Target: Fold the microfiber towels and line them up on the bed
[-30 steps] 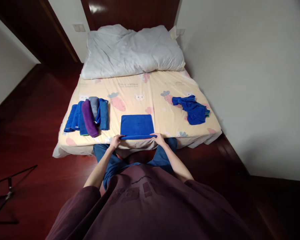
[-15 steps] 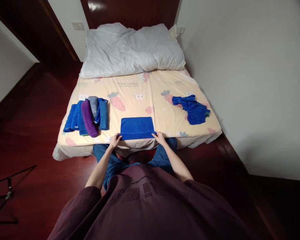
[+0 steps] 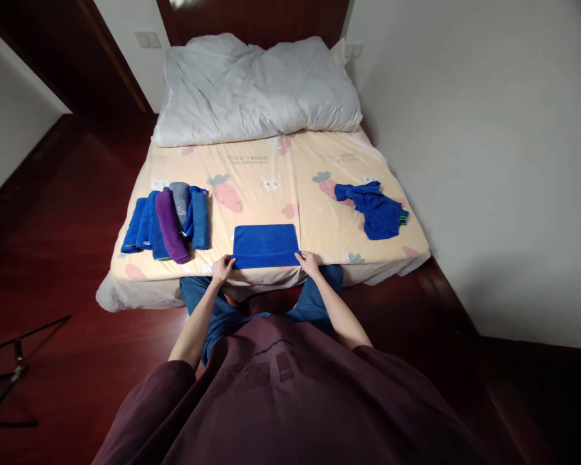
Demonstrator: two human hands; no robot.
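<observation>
A folded blue towel (image 3: pixel 265 245) lies flat near the front edge of the bed (image 3: pixel 281 177). My left hand (image 3: pixel 222 268) pinches its near left corner, fingers closed on the cloth. At the near right corner my right hand (image 3: pixel 309 263) grips the towel the same way. To the left lies a row of rolled towels (image 3: pixel 170 220), blue, purple and grey. A crumpled blue towel (image 3: pixel 374 209) sits at the bed's right side.
A white duvet (image 3: pixel 256 87) is bunched at the head of the bed. A white wall runs along the right. Dark red wooden floor surrounds the bed, and a black stand (image 3: pixel 10 374) lies on the floor at the left.
The towel's near edge has been rolled or folded forward, so the towel looks shorter front to back. Both hands moved slightly away from me with it.
</observation>
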